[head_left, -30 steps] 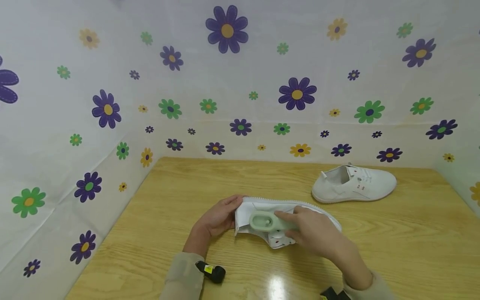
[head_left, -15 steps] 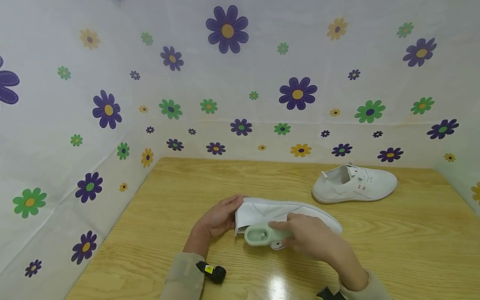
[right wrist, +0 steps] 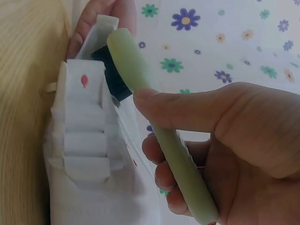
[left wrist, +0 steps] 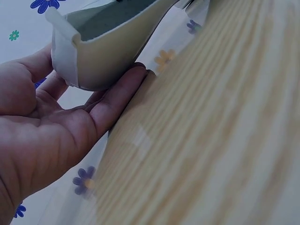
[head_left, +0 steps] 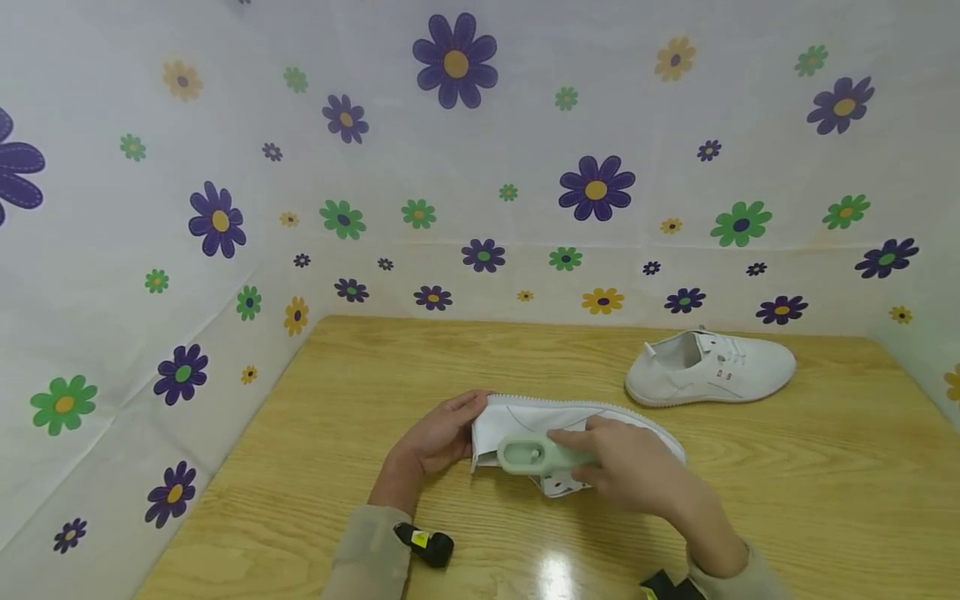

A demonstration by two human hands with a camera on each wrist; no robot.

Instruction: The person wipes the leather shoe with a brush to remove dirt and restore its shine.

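Observation:
A white lace-up shoe (head_left: 497, 423) lies tipped on its side in front of me, sole edge away and opening toward me. My left hand (head_left: 441, 435) holds it by the heel; in the left wrist view the fingers reach under the heel (left wrist: 101, 65). My right hand (head_left: 637, 468) grips a pale green brush (head_left: 523, 456) by its handle, thumb laid along it. Seen from the right wrist, the dark green bristles (right wrist: 115, 77) sit against the shoe's side near the opening. The head view hides the bristles beneath the brush head.
A matching white shoe (head_left: 738, 367) stands upright at the back right of the wooden table (head_left: 420, 350). Flower-printed white sheeting (head_left: 510, 150) hangs along the back and sides. Black cameras (head_left: 431, 546) are strapped to both wrists.
The brush in my right hand moved toward me and left over the shoe's side, then back away and right. My left hand and the held shoe stayed almost still.

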